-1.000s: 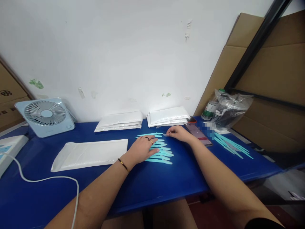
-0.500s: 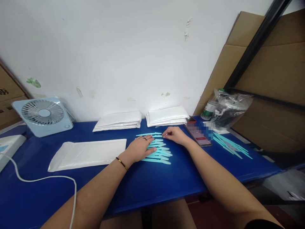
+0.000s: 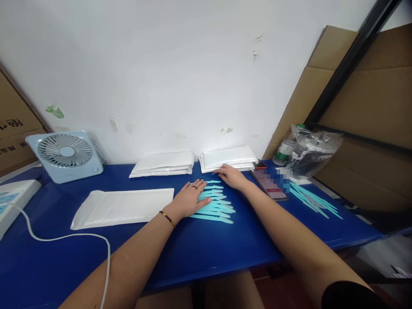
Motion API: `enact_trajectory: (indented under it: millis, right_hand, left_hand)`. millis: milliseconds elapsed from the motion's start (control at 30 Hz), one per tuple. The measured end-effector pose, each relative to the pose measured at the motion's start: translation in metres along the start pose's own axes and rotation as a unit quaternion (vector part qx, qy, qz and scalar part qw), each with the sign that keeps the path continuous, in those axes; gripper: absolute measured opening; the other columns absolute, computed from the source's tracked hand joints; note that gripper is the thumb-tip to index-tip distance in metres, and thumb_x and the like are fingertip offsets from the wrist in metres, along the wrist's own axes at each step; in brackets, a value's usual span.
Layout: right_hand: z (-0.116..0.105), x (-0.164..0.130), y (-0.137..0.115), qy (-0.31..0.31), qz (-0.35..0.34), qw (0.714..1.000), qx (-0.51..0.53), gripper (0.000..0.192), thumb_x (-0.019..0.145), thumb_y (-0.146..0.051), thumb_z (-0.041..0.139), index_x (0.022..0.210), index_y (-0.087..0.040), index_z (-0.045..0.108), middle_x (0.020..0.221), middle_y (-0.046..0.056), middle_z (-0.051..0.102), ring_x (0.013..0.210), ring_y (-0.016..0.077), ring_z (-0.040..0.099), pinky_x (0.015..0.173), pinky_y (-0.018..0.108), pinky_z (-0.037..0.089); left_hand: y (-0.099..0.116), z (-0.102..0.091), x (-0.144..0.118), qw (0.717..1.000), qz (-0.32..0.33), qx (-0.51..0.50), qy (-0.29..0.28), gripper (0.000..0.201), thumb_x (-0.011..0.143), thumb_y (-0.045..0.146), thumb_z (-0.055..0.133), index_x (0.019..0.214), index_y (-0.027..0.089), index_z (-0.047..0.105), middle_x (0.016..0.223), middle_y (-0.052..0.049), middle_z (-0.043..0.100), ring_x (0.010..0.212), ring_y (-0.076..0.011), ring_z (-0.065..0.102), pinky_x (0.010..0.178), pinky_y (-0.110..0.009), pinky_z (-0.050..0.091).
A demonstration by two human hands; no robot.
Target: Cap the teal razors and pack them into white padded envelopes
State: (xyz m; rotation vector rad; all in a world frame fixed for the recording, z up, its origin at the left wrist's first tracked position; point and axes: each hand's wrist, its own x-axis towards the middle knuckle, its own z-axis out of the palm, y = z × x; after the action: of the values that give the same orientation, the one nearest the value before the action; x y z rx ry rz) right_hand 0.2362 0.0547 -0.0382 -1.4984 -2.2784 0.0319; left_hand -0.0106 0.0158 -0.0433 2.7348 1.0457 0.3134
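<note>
My left hand (image 3: pixel 191 200) lies flat with fingers stretched over a row of turquoise eyebrow razors (image 3: pixel 222 208), pressing their left ends on the blue table. The razors lie side by side, pale tips pointing right; those under the palm are partly hidden. Beyond the row, my right hand (image 3: pixel 232 176) rests close to the front of a stack of white padded envelopes (image 3: pixel 228 157). Its fingers are drawn together at the tips, and a small dark thing at the fingertips is too small to make out. More eyebrow razors (image 3: pixel 313 201) lie in a loose pile at the right.
A white padded envelope (image 3: pixel 124 208) lies at left, with another envelope stack (image 3: pixel 162 163) by the wall. Around them are a light-blue fan (image 3: pixel 67 152), a white cable (image 3: pixel 64 237), a phone (image 3: pixel 268 184), a bottle (image 3: pixel 284 152) and a clear plastic bag (image 3: pixel 310 150).
My right hand has moved from the far razors' tips up and back toward the right envelope stack. My left hand stays flat on the row. The view has shifted slightly.
</note>
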Motion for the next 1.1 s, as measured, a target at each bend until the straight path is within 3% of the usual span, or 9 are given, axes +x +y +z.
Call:
enact_trajectory:
  millis: [133, 267, 467, 567, 767, 1100]
  right_hand:
    - [0.004, 0.002, 0.002, 0.009, -0.022, 1.000, -0.001, 0.020, 0.082, -0.017, 0.058, 0.096, -0.023, 0.071, 0.093, 0.006, 0.057, 0.088, 0.0174, 0.056, 0.081, 0.029, 0.043]
    - [-0.004, -0.015, 0.010, 0.002, -0.035, 0.999, 0.030, 0.013, 0.082, -0.018, 0.057, 0.085, -0.019, 0.070, 0.086, 0.006, 0.062, 0.082, 0.0175, 0.057, 0.077, 0.030, 0.044]
    - [-0.002, -0.029, 0.017, -0.023, 0.075, 0.981, 0.180, 0.023, 0.083, -0.033, 0.054, 0.086, -0.018, 0.071, 0.082, 0.004, 0.070, 0.074, 0.0165, 0.061, 0.070, 0.028, 0.046]
    - [0.001, -0.027, 0.016, -0.019, 0.092, 0.967, 0.238, 0.027, 0.079, -0.038, 0.058, 0.088, -0.017, 0.072, 0.085, 0.005, 0.071, 0.078, 0.0178, 0.063, 0.073, 0.028, 0.047]
    - [-0.007, -0.038, 0.020, -0.020, 0.090, 0.973, 0.211, 0.035, 0.072, -0.042, 0.067, 0.097, -0.018, 0.072, 0.080, 0.004, 0.069, 0.069, 0.0157, 0.059, 0.062, 0.026, 0.045]
    - [0.006, -0.023, 0.005, 0.002, 0.060, 0.975, 0.216, 0.020, 0.074, -0.029, 0.065, 0.088, -0.018, 0.074, 0.076, 0.003, 0.068, 0.066, 0.0134, 0.060, 0.062, 0.024, 0.045]
  left_hand:
    - [-0.003, -0.004, -0.003, 1.000, 0.012, -0.015, -0.024, 0.072, 0.088, 0.064, 0.024, 0.144, 0.020, 0.025, 0.150, -0.011, 0.028, 0.139, -0.0238, 0.022, 0.111, -0.042, 0.019]
    - [-0.003, -0.005, -0.005, 0.998, 0.022, -0.023, -0.046, 0.075, 0.087, 0.067, 0.024, 0.145, 0.019, 0.022, 0.151, -0.012, 0.023, 0.140, -0.0250, 0.018, 0.111, -0.044, 0.016]
    - [-0.003, -0.003, -0.004, 0.997, 0.020, -0.006, -0.070, 0.080, 0.085, 0.069, 0.024, 0.147, 0.019, 0.018, 0.154, -0.012, 0.013, 0.141, -0.0267, 0.011, 0.112, -0.046, 0.011]
    - [-0.002, -0.003, -0.004, 0.997, 0.015, -0.002, -0.080, 0.081, 0.085, 0.070, 0.021, 0.147, 0.019, 0.014, 0.154, -0.010, 0.010, 0.142, -0.0259, 0.008, 0.113, -0.045, 0.009]
    - [-0.001, -0.002, -0.004, 0.997, 0.016, 0.006, -0.076, 0.080, 0.086, 0.069, 0.019, 0.147, 0.019, 0.013, 0.154, -0.010, 0.011, 0.142, -0.0253, 0.007, 0.113, -0.043, 0.009]
    - [-0.001, 0.001, -0.001, 0.996, 0.026, -0.002, -0.089, 0.072, 0.091, 0.061, 0.018, 0.148, 0.020, 0.005, 0.154, -0.010, 0.008, 0.142, -0.0244, 0.004, 0.113, -0.044, 0.007]
